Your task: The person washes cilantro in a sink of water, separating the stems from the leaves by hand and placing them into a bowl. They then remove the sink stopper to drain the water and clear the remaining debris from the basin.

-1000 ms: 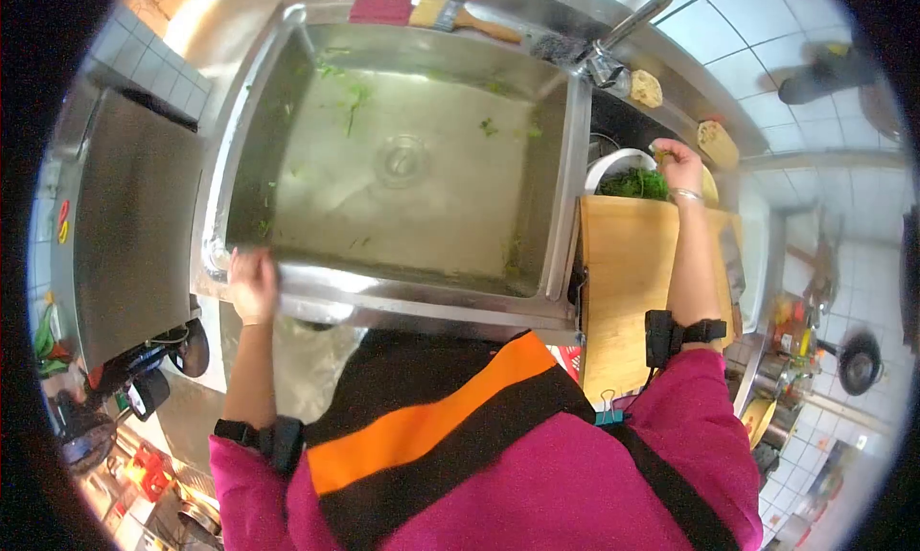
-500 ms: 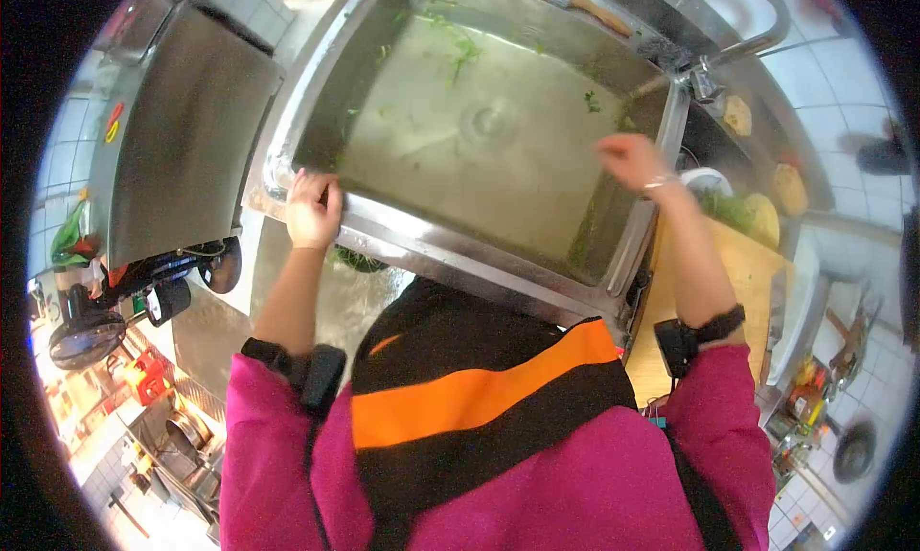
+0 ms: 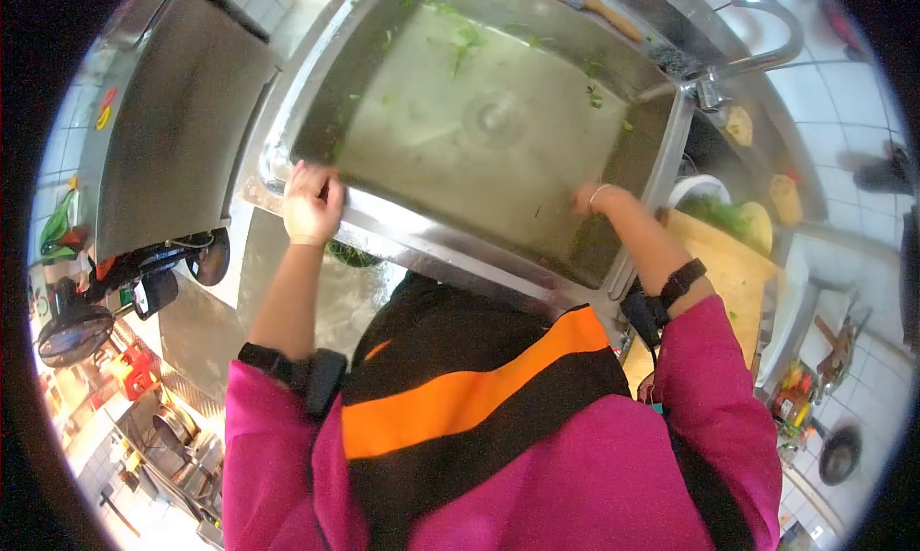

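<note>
A large metal sink [image 3: 402, 227] holds water with bits of green leaves [image 3: 467, 39] floating near its far side. My left hand [image 3: 313, 202] is closed over the sink's near left rim, fingers wrapped on the edge. Inside the basin, at the near right, my right hand [image 3: 586, 200] reaches down at the water. Its fingers are blurred and partly lost against the water, so what they hold, if anything, cannot be made out. A drain shape shows on the basin floor.
A curved faucet [image 3: 767, 60] stands at the back right. A brush with a wooden handle [image 3: 613, 16] lies on the far rim. Right of the sink are a wooden board [image 3: 714, 264] and green herbs [image 3: 717, 211]. A steel cabinet [image 3: 182, 120] stands at the left.
My right hand has moved left and down, from above the sink's right side to the near right part of the basin. My left hand stays on the rim.
</note>
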A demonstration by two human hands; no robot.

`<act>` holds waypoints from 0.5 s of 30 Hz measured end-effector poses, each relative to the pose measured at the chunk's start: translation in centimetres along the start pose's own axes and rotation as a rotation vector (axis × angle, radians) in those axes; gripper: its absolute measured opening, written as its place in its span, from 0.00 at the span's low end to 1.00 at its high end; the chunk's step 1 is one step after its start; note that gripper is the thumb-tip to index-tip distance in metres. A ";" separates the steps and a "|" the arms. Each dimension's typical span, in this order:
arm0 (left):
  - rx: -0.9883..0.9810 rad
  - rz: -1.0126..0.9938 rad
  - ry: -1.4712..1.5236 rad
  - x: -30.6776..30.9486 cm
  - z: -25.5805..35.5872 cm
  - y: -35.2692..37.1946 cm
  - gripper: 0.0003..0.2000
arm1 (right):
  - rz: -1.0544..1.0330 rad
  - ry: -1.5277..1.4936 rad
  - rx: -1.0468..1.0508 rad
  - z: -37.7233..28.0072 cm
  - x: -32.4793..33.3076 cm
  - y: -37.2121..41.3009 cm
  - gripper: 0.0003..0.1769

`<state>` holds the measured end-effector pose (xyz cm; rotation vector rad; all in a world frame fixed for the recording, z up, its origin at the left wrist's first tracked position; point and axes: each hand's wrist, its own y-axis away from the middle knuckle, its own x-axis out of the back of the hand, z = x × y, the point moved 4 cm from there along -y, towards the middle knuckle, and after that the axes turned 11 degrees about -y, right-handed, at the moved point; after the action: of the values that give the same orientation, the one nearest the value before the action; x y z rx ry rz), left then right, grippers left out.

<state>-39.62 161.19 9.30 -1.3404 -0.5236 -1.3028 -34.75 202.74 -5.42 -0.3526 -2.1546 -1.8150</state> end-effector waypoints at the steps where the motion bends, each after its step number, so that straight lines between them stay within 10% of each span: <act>1: -0.003 -0.008 -0.006 0.0 0.0 0.0 0.04 | 0.029 -0.009 -0.024 0.1 -1.7 -1.0 0.19; 15: -0.028 -0.022 -0.029 0.1 0.1 0.1 0.03 | 0.142 -0.318 0.021 -10.1 -4.9 -2.5 0.16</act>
<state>-39.47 161.27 9.38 -1.3822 -0.5433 -1.3142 -30.49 192.40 -8.01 -0.8170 -2.2810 -1.7525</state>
